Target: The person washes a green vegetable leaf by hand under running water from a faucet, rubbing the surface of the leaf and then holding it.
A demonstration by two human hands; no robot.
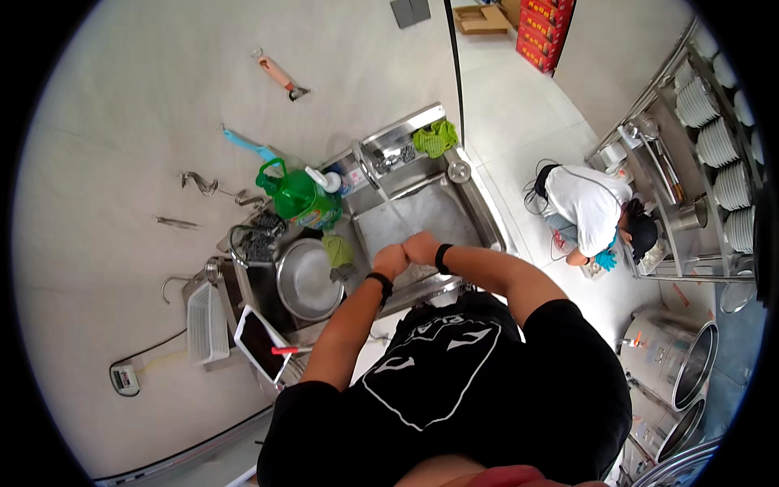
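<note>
My left hand (391, 260) and my right hand (421, 248) touch each other, fingers curled, over the near side of a steel sink basin (487, 207). Whether anything is between the fingers cannot be told. Water runs from the faucet (366, 165) beside them into the basin, where whitish, foamy water (438, 210) stands. Left of my left hand, a green cloth (338, 251) hangs over the divider between the basins. A round steel bowl (309, 280) with cloudy liquid sits in the left basin.
A green detergent jug (304, 198) and a pump bottle (328, 181) stand behind the divider. Another green cloth (436, 139) and a clear cup (459, 171) are at the sink's back right. A person (584, 207) in blue gloves crouches by a shelf of white plates (718, 143). Steel barrels (669, 353) stand right.
</note>
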